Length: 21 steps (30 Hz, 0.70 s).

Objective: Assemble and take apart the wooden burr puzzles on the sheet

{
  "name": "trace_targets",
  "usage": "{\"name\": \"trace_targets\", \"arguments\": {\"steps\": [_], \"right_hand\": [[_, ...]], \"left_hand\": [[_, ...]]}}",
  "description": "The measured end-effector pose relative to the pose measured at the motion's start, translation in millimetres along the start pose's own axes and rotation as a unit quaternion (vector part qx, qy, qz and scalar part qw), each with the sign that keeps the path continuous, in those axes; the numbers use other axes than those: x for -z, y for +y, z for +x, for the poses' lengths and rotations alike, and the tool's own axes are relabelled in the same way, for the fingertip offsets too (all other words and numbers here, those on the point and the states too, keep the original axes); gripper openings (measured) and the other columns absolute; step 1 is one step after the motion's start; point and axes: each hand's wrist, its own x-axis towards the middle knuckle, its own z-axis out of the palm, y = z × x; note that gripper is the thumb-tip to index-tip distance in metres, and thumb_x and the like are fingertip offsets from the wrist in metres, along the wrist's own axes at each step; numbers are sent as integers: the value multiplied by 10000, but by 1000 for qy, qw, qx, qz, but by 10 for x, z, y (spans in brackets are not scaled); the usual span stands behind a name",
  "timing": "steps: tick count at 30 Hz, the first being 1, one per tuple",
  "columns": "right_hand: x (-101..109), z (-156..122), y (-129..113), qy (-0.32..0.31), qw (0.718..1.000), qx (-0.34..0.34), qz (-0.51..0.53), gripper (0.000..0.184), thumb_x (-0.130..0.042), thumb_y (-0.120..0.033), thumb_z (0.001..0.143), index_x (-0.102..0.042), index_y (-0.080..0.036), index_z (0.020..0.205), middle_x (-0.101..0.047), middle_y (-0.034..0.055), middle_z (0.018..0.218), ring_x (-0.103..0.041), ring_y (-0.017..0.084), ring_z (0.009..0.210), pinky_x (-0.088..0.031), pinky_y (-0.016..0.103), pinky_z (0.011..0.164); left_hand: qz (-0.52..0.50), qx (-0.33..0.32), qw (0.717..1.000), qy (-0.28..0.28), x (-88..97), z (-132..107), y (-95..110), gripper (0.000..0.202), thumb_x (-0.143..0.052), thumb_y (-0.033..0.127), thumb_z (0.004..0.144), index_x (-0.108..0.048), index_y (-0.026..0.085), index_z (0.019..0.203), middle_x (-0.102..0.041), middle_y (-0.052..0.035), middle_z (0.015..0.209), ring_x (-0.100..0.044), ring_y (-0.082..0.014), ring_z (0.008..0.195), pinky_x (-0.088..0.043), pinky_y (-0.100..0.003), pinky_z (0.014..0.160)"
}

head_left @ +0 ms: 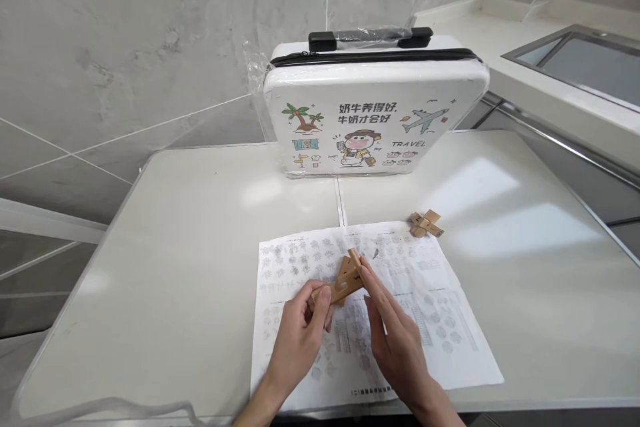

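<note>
1. While both hands are up over the table [175, 280] in the head view, the left hand [303, 330] has its grip pinched on some wooden pieces [336, 291], with the thumb on top.
2. The right hand [395, 333] has its grip spread: its thumb is apart from its fingers, and the straight fingers lie along the right end of the pieces. I cannot tell how hard they push.
3. The wooden pieces are above the middle of a big white paper [450, 367] full of small grey pictures. They have black marks, and they cross each other.
4. Near the top right corner of the paper sits a small wooden cross [426, 223]. It looks all put together, so I think that one is done.
5. The pieces in the hands look only partly joined, because their ends poke out different ways. I think fitting them snugly is what is left. Fingers hide some of it.
6. At the back stands a white suitcase [375, 97] with a cow picture.
</note>
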Motion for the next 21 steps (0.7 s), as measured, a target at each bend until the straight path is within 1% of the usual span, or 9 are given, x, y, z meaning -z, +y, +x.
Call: {"name": "trace_targets", "arguments": {"steps": [4,8,9,10,13,14,17,19,21], "right_hand": [[-25,9,-62,7,999,-16,41,670,-364,-82,1117,-282,-383,1709,-450,17,1695,-460,273,1540,-546,501,1182],[-75,-3,-100,11,998,-21,53,655,-382,-88,1114,-327,-385,1695,-375,16,1737,-372,295,1585,-556,503,1171],[-90,-10,-102,11,998,-27,56,646,-391,-97,1116,-338,-385,1691,-374,22,1737,-372,302,1584,-566,501,1160],[-103,-17,-101,9,997,-34,62,638,-401,-106,1118,-344,-385,1689,-396,31,1726,-399,305,1571,-579,494,1146],[-125,-29,-89,2,996,-45,81,626,-429,-127,1124,-344,-386,1688,-523,56,1647,-539,296,1485,-617,462,1096],[-125,-29,-85,2,995,-45,84,623,-434,-133,1126,-344,-385,1689,-545,59,1630,-560,296,1467,-625,453,1085],[-115,-22,-85,0,995,-39,89,618,-436,-137,1127,-349,-379,1689,-547,61,1628,-560,298,1467,-629,434,1077],[-114,-19,-98,-16,995,-31,98,625,-432,-130,1126,-343,-383,1691,-557,55,1620,-588,282,1446,-632,414,1073],[-126,-18,-118,-33,994,-17,104,638,-425,-122,1124,-328,-386,1697,-558,44,1619,-596,271,1439,-627,400,1080]], "left_hand": [[-12,-4,1000,-10,-3,18,-18,443,-515,608,1054,-665,198,977,-463,39,645,-442,-132,601,-389,-265,604],[-14,-8,1000,-9,-39,19,5,435,-511,587,1066,-677,193,988,-479,32,656,-442,-130,610,-369,-262,594],[-15,-9,1000,-8,-51,20,13,434,-509,583,1067,-681,191,991,-482,31,659,-442,-131,614,-369,-263,595],[-16,-12,1000,-5,-62,21,22,434,-508,581,1069,-681,190,989,-484,29,662,-444,-132,618,-372,-264,599],[-19,-20,1000,1,-80,34,33,437,-500,582,1071,-664,191,966,-488,29,662,-444,-133,621,-376,-266,608],[-19,-21,1000,1,-81,40,33,436,-497,585,1071,-654,192,960,-486,32,659,-437,-131,616,-372,-265,606],[-23,-12,1000,-5,-80,60,28,442,-487,606,1066,-626,200,961,-439,51,634,-381,-126,582,-333,-262,571],[-31,-4,999,-12,-87,67,30,447,-483,622,1061,-615,204,972,-396,61,634,-337,-124,572,-307,-260,553],[-31,1,999,-16,-103,66,40,447,-476,626,1061,-609,206,986,-389,59,655,-320,-127,581,-300,-259,549]]}}
